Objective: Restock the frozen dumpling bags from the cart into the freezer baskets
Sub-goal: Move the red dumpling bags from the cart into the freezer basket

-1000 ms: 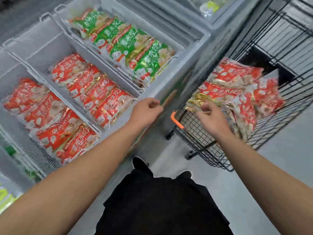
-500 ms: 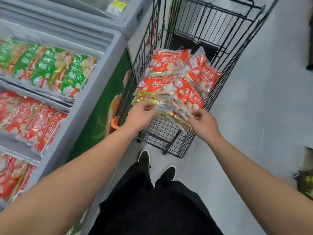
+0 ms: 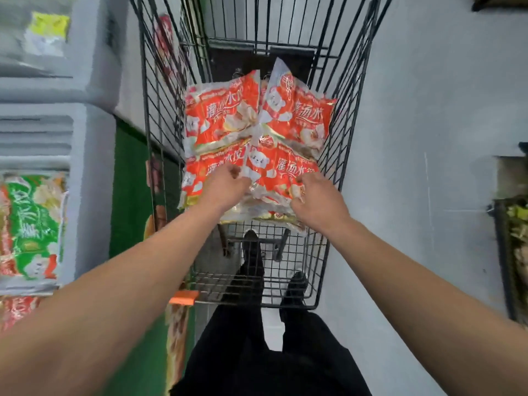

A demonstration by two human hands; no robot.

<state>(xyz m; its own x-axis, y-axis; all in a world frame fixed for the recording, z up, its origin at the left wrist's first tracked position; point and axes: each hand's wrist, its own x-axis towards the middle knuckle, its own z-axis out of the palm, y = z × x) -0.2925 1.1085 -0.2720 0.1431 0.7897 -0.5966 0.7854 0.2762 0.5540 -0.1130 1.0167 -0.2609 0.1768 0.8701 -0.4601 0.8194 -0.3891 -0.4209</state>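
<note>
A black wire cart (image 3: 347, 115) stands straight ahead with several red dumpling bags piled inside. The nearest top bag (image 3: 281, 171) lies at the front of the pile. My left hand (image 3: 224, 187) grips its left edge with curled fingers, and my right hand (image 3: 317, 200) grips its right edge. More red bags (image 3: 225, 112) lie behind, further into the cart. The freezer (image 3: 85, 155) runs along the left edge, with a green dumpling bag (image 3: 31, 224) in one basket and a red one (image 3: 17, 310) below it.
Grey floor (image 3: 414, 138) opens to the right of the cart. A dark rack with goods (image 3: 514, 252) stands at the far right edge. The cart's orange handle end (image 3: 183, 298) is near my left forearm. My legs and shoes (image 3: 251, 247) show beneath the cart.
The view has swung right from the freezer baskets to the cart. My left hand moved from the freezer rim onto the pile, and both hands now hold the front bag.
</note>
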